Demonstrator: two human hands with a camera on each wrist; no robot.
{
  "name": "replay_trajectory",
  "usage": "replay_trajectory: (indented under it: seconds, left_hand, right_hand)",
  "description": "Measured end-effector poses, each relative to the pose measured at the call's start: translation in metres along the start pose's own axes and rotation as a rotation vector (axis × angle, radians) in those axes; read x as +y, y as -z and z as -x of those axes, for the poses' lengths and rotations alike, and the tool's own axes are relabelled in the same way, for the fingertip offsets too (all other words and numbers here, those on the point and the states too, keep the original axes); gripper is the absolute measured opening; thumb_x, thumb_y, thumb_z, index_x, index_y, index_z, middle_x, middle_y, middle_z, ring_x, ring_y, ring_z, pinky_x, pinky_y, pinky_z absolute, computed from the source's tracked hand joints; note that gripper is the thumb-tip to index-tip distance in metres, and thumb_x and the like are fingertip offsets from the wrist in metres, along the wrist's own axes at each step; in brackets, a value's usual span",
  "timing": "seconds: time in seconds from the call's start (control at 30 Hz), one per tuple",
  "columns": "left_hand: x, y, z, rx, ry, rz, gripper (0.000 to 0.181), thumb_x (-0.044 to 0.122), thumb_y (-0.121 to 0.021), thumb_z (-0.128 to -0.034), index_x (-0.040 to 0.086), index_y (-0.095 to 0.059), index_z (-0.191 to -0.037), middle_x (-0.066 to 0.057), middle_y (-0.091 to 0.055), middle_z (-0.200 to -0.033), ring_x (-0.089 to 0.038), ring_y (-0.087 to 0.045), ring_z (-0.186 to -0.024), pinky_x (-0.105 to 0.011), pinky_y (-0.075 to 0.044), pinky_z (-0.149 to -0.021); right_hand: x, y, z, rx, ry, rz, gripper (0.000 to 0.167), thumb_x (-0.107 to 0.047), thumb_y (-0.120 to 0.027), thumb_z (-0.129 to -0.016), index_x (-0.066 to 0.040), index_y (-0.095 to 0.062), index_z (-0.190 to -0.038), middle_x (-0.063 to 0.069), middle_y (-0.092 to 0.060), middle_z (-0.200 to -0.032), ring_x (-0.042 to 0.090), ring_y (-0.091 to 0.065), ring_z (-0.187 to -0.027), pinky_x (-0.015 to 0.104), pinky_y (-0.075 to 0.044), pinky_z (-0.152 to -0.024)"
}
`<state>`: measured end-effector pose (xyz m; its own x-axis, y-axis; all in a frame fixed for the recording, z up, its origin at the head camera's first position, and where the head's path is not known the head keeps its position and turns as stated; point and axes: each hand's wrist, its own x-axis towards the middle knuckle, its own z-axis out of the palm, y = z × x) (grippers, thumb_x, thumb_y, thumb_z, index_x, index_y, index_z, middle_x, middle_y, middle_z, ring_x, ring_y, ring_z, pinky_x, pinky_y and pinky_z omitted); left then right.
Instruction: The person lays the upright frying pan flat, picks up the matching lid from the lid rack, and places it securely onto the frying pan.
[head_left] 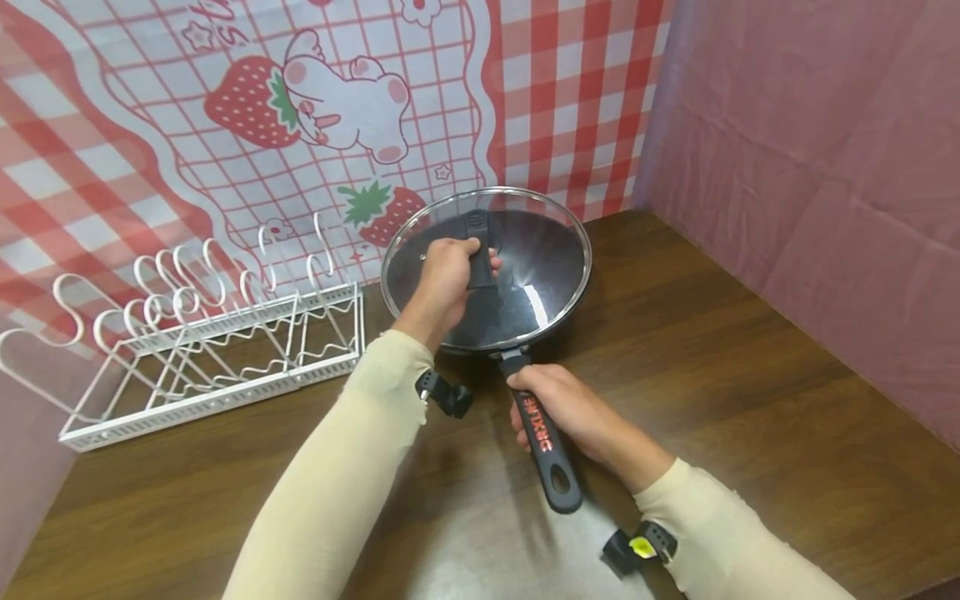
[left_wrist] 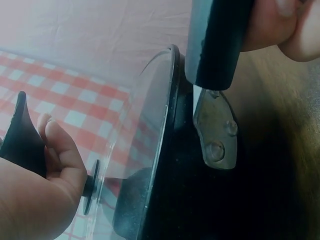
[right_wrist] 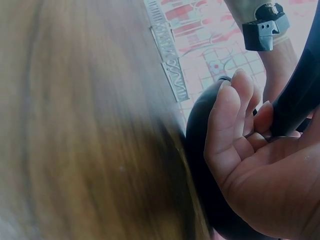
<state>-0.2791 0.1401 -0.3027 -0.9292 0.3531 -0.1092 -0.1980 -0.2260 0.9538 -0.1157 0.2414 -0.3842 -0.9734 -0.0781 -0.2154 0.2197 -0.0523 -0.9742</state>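
Observation:
A black frying pan (left_wrist: 190,200) stands on the wooden table, covered by a clear glass lid (head_left: 536,275) with a metal rim. My left hand (head_left: 447,279) grips the lid's black handle (head_left: 480,271), its fingers wrapped behind it and the thumb in front. In the left wrist view the lid sits against the pan's rim. With my right hand (head_left: 558,408) I hold the pan's long black handle (head_left: 551,467), which has red lettering and a hanging hole. The thumb lies along the top, while the fingers (right_wrist: 225,125) pass underneath. The inside of the pan shows only dimly through the glass.
A white wire rack (head_left: 225,400) with curved dividers stands on the table (head_left: 720,400) to the left. Behind is a red checked cloth (head_left: 577,100) with strawberry prints. A pink cloth wall (head_left: 825,167) borders the right side.

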Motion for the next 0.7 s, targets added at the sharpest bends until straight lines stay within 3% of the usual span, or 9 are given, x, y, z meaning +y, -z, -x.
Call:
replay_trajectory:
  seconds: [0.23, 0.43, 0.57, 0.67, 0.7]
  left_hand:
    - [0.0016, 0.0009, -0.0006, 0.012, 0.018, 0.031, 0.035, 0.007, -0.041, -0.1050, -0.014, -0.045, -0.132, -0.017, -0.061, -0.091, -0.016, -0.065, -0.072, -0.030, -0.059, -0.073]
    - [0.0022, 0.0000, -0.0017, 0.024, 0.026, 0.051, 0.033, 0.006, -0.041, -0.1041, -0.013, -0.046, -0.131, -0.018, -0.061, -0.092, -0.018, -0.064, -0.073, -0.028, -0.057, -0.069]
    - [0.0021, -0.0010, -0.0038, 0.032, 0.025, 0.047, 0.034, 0.005, -0.041, -0.1031, -0.012, -0.046, -0.131, -0.017, -0.062, -0.091, -0.018, -0.065, -0.072, -0.036, -0.057, -0.080]
    - [0.0026, -0.0011, -0.0044, 0.040, 0.032, 0.042, 0.033, 0.005, -0.041, -0.1025, -0.011, -0.047, -0.130, -0.017, -0.063, -0.089, -0.017, -0.066, -0.071, -0.036, -0.057, -0.081]
    - [0.0031, -0.0011, -0.0045, 0.044, 0.035, 0.043, 0.032, 0.005, -0.042, -0.1021, -0.010, -0.048, -0.129, -0.017, -0.064, -0.089, -0.017, -0.066, -0.071, -0.033, -0.057, -0.076]
  right_hand:
    - [0.0005, 0.0001, 0.0001, -0.002, -0.002, 0.005, 0.033, -0.026, -0.052, -0.094, 0.007, -0.054, -0.089, 0.017, -0.062, -0.071, 0.025, -0.064, -0.056, 0.037, -0.057, -0.055]
    - [0.0004, -0.0003, 0.0002, -0.002, -0.005, -0.008, 0.032, -0.026, -0.052, -0.094, 0.006, -0.053, -0.090, 0.017, -0.062, -0.071, 0.025, -0.064, -0.055, 0.038, -0.057, -0.055]
    - [-0.0003, 0.0001, 0.0001, 0.001, -0.003, -0.012, 0.032, -0.025, -0.051, -0.094, 0.006, -0.053, -0.090, 0.015, -0.061, -0.070, 0.024, -0.064, -0.055, 0.038, -0.057, -0.055]
    - [-0.0005, 0.0002, 0.0000, 0.000, -0.004, -0.015, 0.032, -0.025, -0.051, -0.094, 0.006, -0.053, -0.090, 0.014, -0.061, -0.070, 0.024, -0.063, -0.055, 0.038, -0.057, -0.054]
    - [-0.0006, 0.0001, -0.0001, 0.001, -0.003, -0.015, 0.032, -0.025, -0.051, -0.094, 0.006, -0.053, -0.090, 0.014, -0.061, -0.069, 0.024, -0.063, -0.055, 0.038, -0.057, -0.054]
